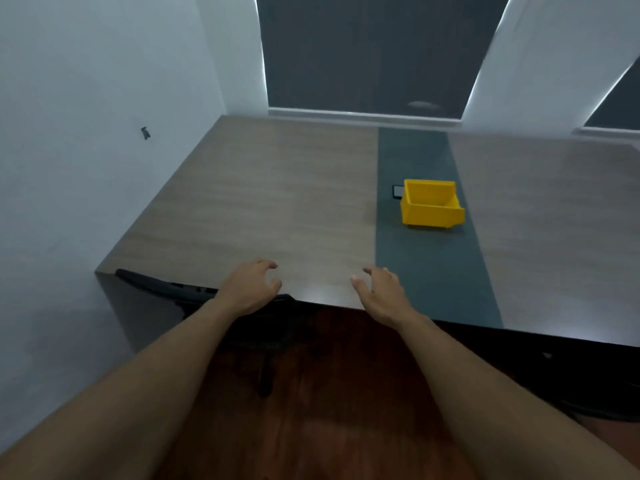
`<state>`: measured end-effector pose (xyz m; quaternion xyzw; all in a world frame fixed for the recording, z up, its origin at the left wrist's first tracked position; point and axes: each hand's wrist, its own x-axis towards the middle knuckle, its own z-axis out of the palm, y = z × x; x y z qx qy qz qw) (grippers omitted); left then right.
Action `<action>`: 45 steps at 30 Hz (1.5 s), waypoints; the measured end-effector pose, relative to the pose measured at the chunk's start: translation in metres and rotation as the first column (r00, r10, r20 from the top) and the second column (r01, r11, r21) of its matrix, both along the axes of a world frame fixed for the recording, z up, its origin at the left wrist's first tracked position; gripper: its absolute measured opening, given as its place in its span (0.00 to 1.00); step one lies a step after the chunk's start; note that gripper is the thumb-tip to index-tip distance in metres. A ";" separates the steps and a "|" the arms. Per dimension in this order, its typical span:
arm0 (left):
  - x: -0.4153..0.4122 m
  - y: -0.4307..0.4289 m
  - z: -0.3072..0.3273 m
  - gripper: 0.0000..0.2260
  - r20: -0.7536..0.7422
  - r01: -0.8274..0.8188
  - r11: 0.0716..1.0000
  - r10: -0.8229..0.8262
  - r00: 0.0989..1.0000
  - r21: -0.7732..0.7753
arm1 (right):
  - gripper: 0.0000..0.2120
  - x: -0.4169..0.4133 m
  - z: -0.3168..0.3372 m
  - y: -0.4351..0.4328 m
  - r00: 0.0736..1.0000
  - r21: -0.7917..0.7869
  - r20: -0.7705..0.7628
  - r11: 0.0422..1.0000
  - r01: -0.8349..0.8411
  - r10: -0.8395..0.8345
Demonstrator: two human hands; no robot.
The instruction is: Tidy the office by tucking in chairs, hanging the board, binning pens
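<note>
A black chair point(166, 287) is pushed under the near edge of the wooden desk point(263, 202); only the top of its backrest and part of its base show. My left hand point(251, 287) hovers over the backrest with curled fingers, holding nothing. Over the desk's near edge my right hand point(379, 292) is spread, also holding nothing. A yellow plastic bin point(431, 209) stands on the dark green strip point(429, 271) in the middle of the desk. No pens or board are in view.
A small black flat object point(397, 191) lies just left of the bin. A white wall point(69, 150) borders the desk on the left, with a small dark mark on it. Dark window blinds point(374, 53) are behind the desk. Reddish wooden floor point(311, 410) lies below.
</note>
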<state>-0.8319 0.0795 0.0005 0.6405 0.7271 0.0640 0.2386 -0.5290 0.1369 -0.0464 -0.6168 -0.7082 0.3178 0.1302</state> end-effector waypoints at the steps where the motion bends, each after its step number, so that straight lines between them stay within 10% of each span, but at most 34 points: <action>1: 0.018 0.001 0.004 0.28 0.008 0.006 1.000 -0.006 1.000 -0.001 | 0.32 0.024 0.003 -0.001 1.000 0.000 0.007 1.000 0.014 -0.014; 20: 0.260 0.032 -0.032 0.27 0.052 0.061 0.998 -0.061 0.997 0.004 | 0.42 0.313 -0.028 0.020 0.989 -0.064 0.082 0.990 0.128 -0.122; 36: 0.326 0.114 -0.200 0.31 0.204 0.010 0.998 0.003 0.979 -0.059 | 0.34 0.309 -0.160 0.117 0.998 -0.172 0.054 0.984 0.041 -0.032; 45: 0.318 0.190 -0.299 0.37 -0.038 0.082 0.997 -0.082 0.996 -0.007 | 0.33 0.304 -0.274 0.175 0.970 -0.068 0.242 0.998 -0.001 0.017</action>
